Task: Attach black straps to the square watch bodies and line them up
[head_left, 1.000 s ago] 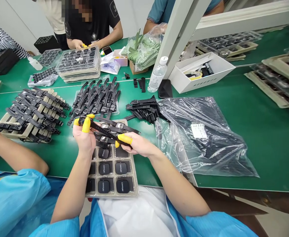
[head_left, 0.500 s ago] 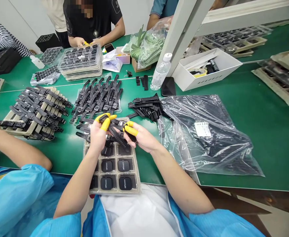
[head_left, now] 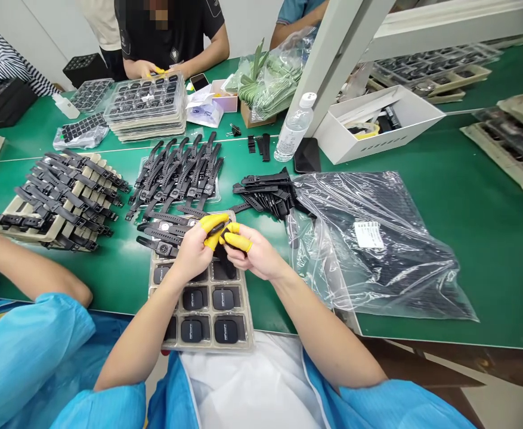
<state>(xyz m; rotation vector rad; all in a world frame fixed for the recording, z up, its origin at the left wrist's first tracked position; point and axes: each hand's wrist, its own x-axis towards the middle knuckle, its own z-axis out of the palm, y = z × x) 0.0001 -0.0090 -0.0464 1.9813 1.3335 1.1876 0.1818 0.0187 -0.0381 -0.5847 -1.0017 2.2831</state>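
Note:
My left hand [head_left: 198, 247], with yellow finger covers, pinches a black watch [head_left: 217, 228]. Close against it, my right hand [head_left: 254, 250] is closed on a black strap piece, mostly hidden by the fingers. A dark strap hangs below the hands. Both hands are above a beige tray [head_left: 248, 310], whose front compartments hold square black watch bodies [head_left: 226, 331]. Watches with straps [head_left: 165, 248] lie across its back part. Loose black straps [head_left: 268, 193] are piled behind my right hand.
A clear bag of straps [head_left: 404, 256] lies at right. Strapped watches [head_left: 178, 173] and a loaded tray stack [head_left: 64, 199] stand at left. Behind are a bottle [head_left: 293, 128], a phone [head_left: 307, 155] and a white box [head_left: 380, 140]. A co-worker's arm [head_left: 33, 262] rests at left.
My left hand has moved right, bringing the watch against the piece in my right hand. The strap that stretched between my hands now hangs mostly hidden beneath them.

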